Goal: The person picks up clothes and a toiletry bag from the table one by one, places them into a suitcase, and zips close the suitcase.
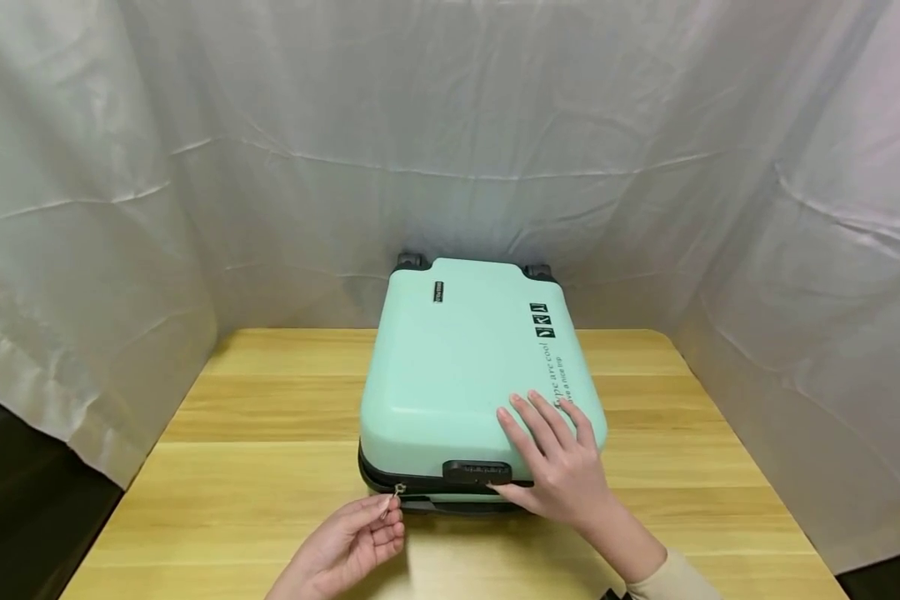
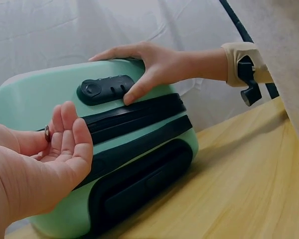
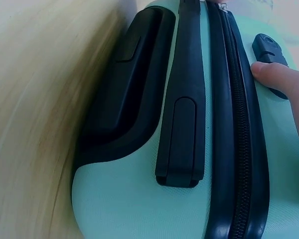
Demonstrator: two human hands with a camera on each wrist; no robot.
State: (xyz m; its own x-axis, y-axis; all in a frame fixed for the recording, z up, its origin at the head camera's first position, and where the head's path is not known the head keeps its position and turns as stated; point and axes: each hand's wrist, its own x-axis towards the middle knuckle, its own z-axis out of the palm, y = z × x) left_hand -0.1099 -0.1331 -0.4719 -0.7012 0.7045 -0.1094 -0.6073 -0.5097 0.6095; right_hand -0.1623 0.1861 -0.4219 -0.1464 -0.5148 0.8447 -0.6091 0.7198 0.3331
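A mint-green hard suitcase (image 1: 465, 367) lies flat on the wooden table (image 1: 255, 467), wheels toward the back. Its black zipper band (image 2: 134, 119) and combination lock (image 1: 477, 472) face me. My right hand (image 1: 555, 454) rests flat on the lid with fingers straight, thumb against the front edge beside the lock (image 2: 105, 88). My left hand (image 1: 356, 537) pinches the small metal zipper pull (image 1: 398, 492) at the suitcase's front left corner. The pull (image 2: 47, 133) shows between thumb and fingers in the left wrist view. The right wrist view shows the black side handle (image 3: 182, 99) and the zipper (image 3: 236, 129).
White cloth (image 1: 450, 142) hangs behind and along both sides of the table. A dark gap (image 1: 15, 500) opens past the table's left edge. Bare wood lies left, right and in front of the suitcase.
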